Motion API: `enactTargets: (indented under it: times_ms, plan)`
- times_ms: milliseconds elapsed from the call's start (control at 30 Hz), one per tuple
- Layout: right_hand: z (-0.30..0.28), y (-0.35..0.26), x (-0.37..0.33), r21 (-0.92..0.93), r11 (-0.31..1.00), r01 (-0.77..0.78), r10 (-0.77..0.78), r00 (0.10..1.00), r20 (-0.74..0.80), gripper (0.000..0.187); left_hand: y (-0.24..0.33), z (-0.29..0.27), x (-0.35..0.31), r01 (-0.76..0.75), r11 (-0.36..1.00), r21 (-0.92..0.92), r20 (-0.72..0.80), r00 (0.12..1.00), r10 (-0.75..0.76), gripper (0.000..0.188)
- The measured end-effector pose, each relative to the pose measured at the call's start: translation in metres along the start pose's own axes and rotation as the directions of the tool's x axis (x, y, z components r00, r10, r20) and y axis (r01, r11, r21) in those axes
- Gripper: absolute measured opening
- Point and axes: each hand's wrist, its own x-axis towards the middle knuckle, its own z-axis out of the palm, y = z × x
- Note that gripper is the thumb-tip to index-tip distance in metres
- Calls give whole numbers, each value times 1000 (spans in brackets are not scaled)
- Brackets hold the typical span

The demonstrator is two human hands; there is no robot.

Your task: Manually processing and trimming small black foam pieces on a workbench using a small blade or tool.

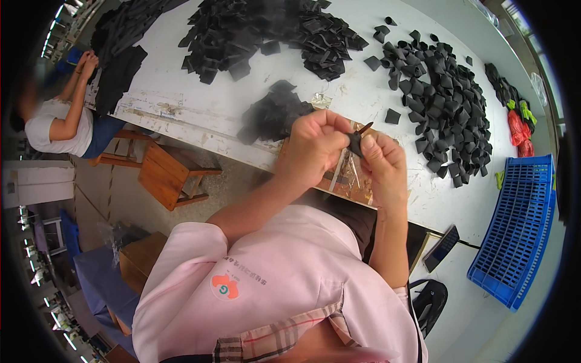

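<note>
My left hand (316, 146) and my right hand (385, 162) meet over the table's near edge. Between their fingertips is a small black fabric piece (356, 144), pinched from both sides. A thin brown pointed tip (365, 127) sticks out at the piece's upper end; the hands hide what it belongs to. Beneath the hands lies a brown board (357, 192) with shiny tape-like wrapping on it. Just left of my left hand is a loose heap of flat black fabric pieces (275, 112).
Folded black pieces (448, 103) are heaped on the right of the white table (339, 100), more flat ones (236, 36) at the back. A blue plastic crate (514, 230) stands right. At left, a person (63, 121) sits near a wooden stool (172, 175).
</note>
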Motion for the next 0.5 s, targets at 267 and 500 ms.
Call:
enactTargets:
  times_ms: [267, 500]
  plan:
    - [-7, -15, 28, -40, 999, 37, -33, 996, 87, 29, 10, -12, 22, 514, 705, -489, 432, 845, -316, 18]
    - [-3, -16, 28, 59, 997, 53, -59, 992, 114, 29, 8, -11, 16, 490, 703, -516, 485, 843, -231, 12]
